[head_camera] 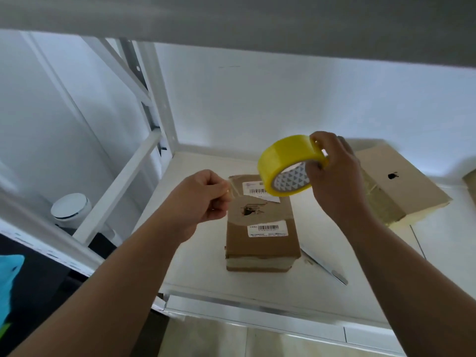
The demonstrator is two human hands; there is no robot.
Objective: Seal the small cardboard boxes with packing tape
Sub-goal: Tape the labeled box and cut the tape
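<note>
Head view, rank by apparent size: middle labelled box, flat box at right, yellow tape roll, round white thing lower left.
1. labelled box, about level with flat box, which the right hand partly hides: unranked.
2. yellow tape roll, held nearer the camera, so inflated.
3. round white thing.

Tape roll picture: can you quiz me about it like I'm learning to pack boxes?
1. True or false: the right hand holds the yellow tape roll.
2. What does the left hand pinch? A) the tape end B) a pen C) a box flap
3. Fill in: the labelled box lies on a white ____.
Key: 1 true; 2 A; 3 shelf.
</note>
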